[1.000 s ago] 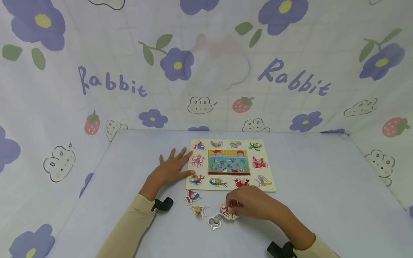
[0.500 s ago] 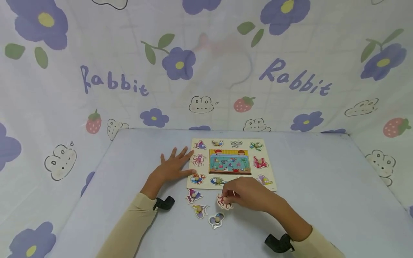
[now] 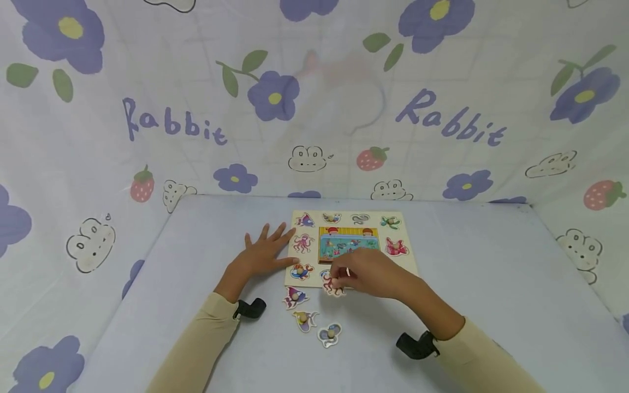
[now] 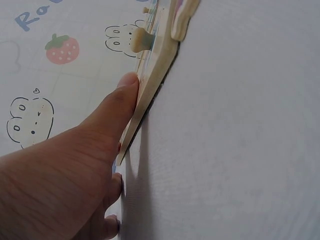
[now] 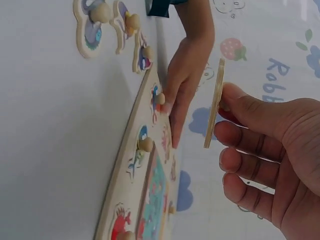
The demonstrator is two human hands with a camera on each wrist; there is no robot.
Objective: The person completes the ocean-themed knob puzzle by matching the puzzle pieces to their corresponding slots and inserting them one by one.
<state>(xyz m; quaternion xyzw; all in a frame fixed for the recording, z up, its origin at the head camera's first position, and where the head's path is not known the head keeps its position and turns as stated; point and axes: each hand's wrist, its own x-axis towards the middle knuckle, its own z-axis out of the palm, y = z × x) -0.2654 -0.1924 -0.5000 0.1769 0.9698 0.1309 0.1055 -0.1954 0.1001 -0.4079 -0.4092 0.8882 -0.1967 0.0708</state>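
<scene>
A wooden peg puzzle board (image 3: 410, 256) with sea animals lies on the table. My left hand (image 3: 262, 256) rests at its left edge with spread fingers, the thumb (image 4: 117, 102) touching the board. In my right hand (image 3: 368, 270) an octopus puzzle piece (image 3: 333, 285) is pinched by thumb and fingers, held above the board's front edge. The right wrist view shows that piece (image 5: 215, 105) edge-on, off the board. A printed octopus (image 3: 303, 243) shows in the board's left side. The right hand hides part of the front row.
In front of the board lie a purple fish piece (image 3: 295, 298), a yellow fish piece (image 3: 305, 321) and a grey piece (image 3: 330, 335), each with a wooden knob. A patterned cloth (image 3: 339, 109) hangs behind the table.
My right hand has lifted the octopus piece from beside the grey piece and carried it forward and slightly left, over the board's front edge. The left hand has stayed put.
</scene>
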